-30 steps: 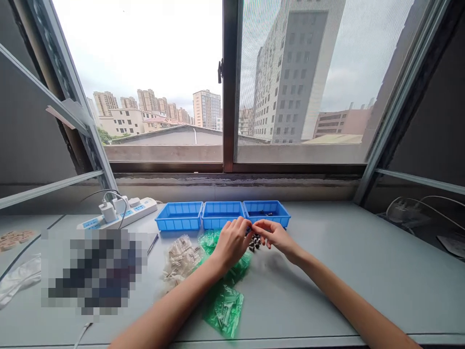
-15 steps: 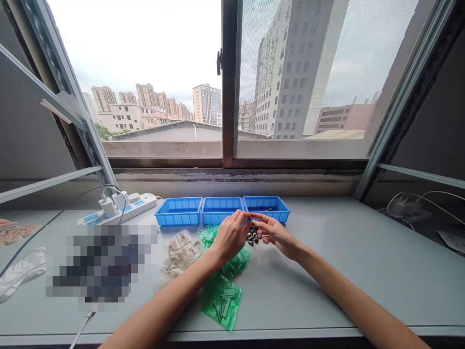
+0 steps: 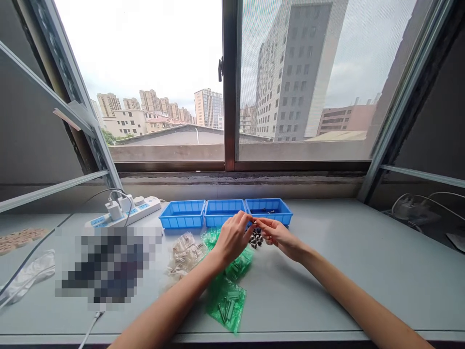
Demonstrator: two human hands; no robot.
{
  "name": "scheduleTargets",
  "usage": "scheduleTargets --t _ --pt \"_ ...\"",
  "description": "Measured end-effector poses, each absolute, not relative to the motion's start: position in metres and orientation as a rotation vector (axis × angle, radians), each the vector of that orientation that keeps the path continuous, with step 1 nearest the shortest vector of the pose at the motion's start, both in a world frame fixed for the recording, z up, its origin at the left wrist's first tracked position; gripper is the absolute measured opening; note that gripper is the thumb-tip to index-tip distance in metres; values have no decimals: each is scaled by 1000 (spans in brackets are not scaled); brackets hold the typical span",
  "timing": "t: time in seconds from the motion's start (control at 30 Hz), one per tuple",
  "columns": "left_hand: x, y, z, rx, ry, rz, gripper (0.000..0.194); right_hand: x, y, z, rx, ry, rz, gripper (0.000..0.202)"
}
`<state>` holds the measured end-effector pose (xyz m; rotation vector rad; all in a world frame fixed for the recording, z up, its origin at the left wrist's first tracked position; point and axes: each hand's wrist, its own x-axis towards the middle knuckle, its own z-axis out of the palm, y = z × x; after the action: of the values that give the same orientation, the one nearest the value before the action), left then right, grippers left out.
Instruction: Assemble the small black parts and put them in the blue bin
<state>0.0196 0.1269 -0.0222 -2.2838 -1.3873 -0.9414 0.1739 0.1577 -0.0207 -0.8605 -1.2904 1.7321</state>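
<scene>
My left hand [image 3: 234, 236] and my right hand [image 3: 281, 236] meet fingertip to fingertip just in front of the blue trays. Both are closed in a pinch around something small and dark that I cannot make out. Beneath them lies a pile of small black and silver parts [image 3: 256, 238], partly covered by my fingers. Green plastic bags [image 3: 227, 305] spread under and in front of my left wrist; the nearest one holds screws and pale plugs. Left of that wrist is a heap of clear bags [image 3: 185, 252] with small pieces inside.
Three blue trays stand in a row: left [image 3: 182, 222], middle [image 3: 218, 222] and right [image 3: 286, 219], the right one with a few dark pieces. A white power strip [image 3: 145, 209], cables, a white cloth [image 3: 34, 271] and a blurred-out dark object [image 3: 109, 266] occupy the left.
My right fingers have closed in from a looser, spread pose to a pinch against my left fingertips. The whole view has shifted slightly.
</scene>
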Motion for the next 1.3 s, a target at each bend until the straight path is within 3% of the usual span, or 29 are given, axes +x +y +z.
scheduleTargets --t 0.17,0.3,0.83,1.3 --pt "15 127 -19 -2212 -1401 -946 12 176 164 -23 -892 -1238 1616 49" --pt "15 127 -22 -2219 -1415 -893 1 181 171 -22 -961 -1168 1497 46" --pt "21 126 -31 -2338 -1405 -741 26 200 192 -35 -1125 -1091 1255 37" --pt "24 128 -38 -2361 -1404 -754 22 206 196 -33 -1114 -1044 1116 33"
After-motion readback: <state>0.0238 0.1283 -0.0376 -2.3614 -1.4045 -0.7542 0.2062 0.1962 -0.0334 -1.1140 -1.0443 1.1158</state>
